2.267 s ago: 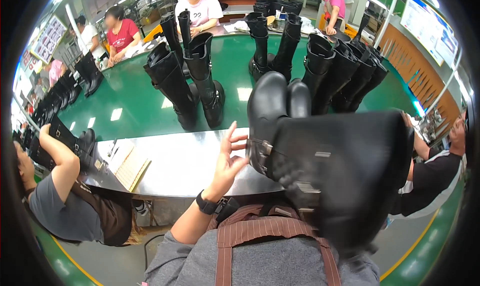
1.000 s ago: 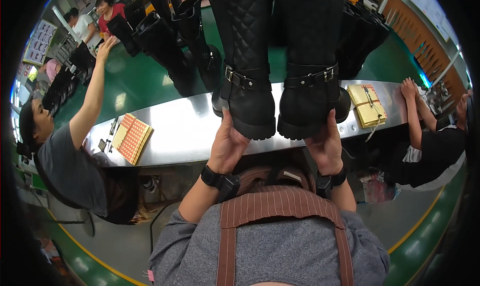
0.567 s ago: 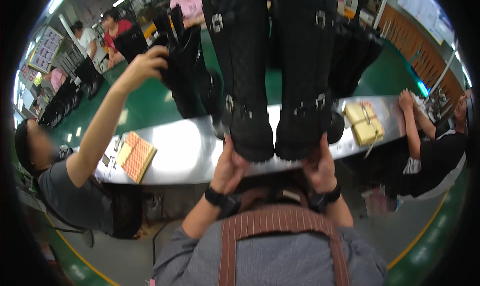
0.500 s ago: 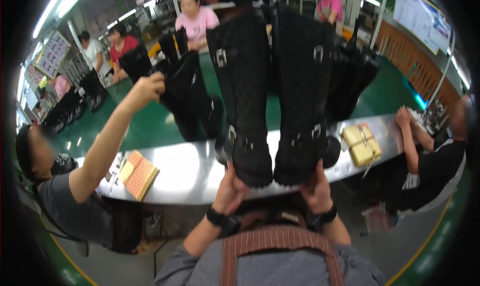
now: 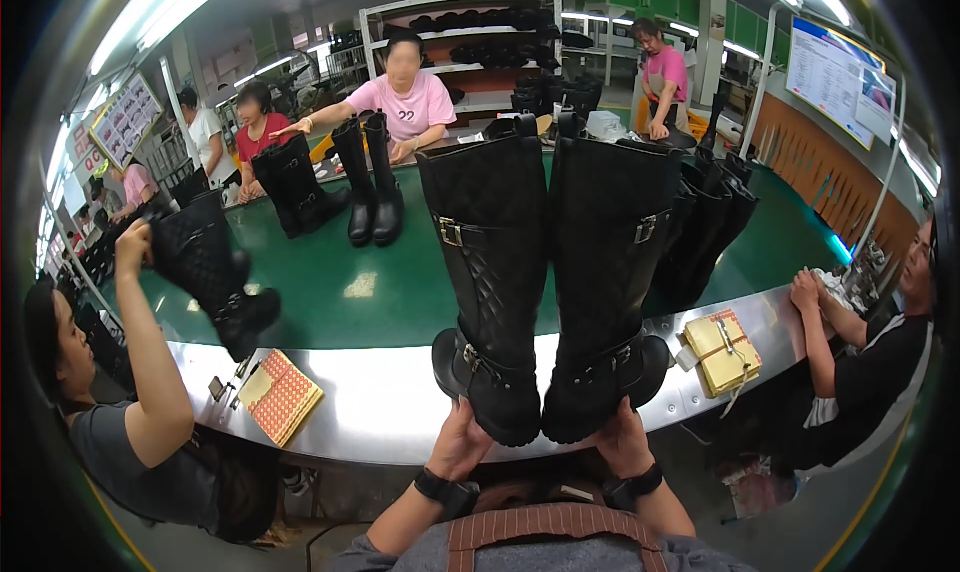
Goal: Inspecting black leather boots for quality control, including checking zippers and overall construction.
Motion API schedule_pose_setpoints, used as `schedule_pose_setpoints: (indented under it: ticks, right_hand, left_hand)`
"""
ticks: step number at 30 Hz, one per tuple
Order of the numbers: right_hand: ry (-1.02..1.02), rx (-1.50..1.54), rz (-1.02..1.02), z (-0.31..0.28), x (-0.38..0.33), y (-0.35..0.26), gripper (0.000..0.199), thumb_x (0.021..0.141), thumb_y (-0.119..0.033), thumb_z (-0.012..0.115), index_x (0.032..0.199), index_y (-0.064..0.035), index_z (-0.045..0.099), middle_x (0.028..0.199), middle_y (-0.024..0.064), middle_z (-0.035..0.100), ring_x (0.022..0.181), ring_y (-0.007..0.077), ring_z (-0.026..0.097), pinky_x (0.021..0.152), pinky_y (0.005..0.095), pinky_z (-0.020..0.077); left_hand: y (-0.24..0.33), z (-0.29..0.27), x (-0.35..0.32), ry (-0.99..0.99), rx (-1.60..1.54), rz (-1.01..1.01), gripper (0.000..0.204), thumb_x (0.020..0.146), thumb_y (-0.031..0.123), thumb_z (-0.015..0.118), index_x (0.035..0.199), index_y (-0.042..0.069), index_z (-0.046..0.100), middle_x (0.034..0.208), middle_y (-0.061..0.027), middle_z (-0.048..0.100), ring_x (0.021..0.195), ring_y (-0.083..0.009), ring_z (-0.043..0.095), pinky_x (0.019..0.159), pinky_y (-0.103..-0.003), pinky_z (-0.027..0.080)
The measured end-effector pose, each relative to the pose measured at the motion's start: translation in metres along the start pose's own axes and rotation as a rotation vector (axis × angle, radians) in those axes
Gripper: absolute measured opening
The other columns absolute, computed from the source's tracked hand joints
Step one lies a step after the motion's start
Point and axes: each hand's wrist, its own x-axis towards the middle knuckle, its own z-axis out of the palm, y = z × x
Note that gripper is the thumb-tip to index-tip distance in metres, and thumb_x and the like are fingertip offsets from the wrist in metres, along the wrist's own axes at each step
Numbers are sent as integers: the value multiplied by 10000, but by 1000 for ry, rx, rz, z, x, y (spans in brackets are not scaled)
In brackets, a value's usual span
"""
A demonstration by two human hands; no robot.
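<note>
While the left hand (image 5: 462, 442) grips the left boot (image 5: 488, 282) by its heel and the right hand (image 5: 625, 442) grips the right boot (image 5: 603, 282) likewise, the boots partly hide both grasps. Side by side at the near edge of the table (image 5: 360, 377), their long axes run upright, toes pointing away and outward; sole contact is unclear.
</note>
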Motion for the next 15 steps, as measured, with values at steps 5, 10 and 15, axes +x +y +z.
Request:
schedule_pose_setpoints:
  ticks: [5,10,15]
  right_hand:
    - [-96,-200,102,-2,22,10,772,840,-444,671,1405,-40,333,1384,105,460,1289,268,428,1083,418,322]
    - [5,-1083,-457,16,45,14,1184,669,-468,810,1478,7,88,1534,171,149,1424,307,172,1146,433,170]
    - [-568,-1022,-385,36,78,-39,1078,608,-282,893,1451,-24,272,1492,198,286,1395,347,256,1140,424,210]
  left_hand:
    - [5,13,14,-196,-380,-160,548,957,444,477,1359,73,446,1312,-119,539,1207,-249,523,1037,-416,423]
    - [15,13,23,-262,-409,2,516,961,407,392,1319,51,498,1263,-124,581,1150,-221,570,1046,-382,417]
    - [19,-15,25,-170,-265,-236,478,967,356,382,1322,58,497,1277,-130,573,1153,-208,572,1042,-394,419]
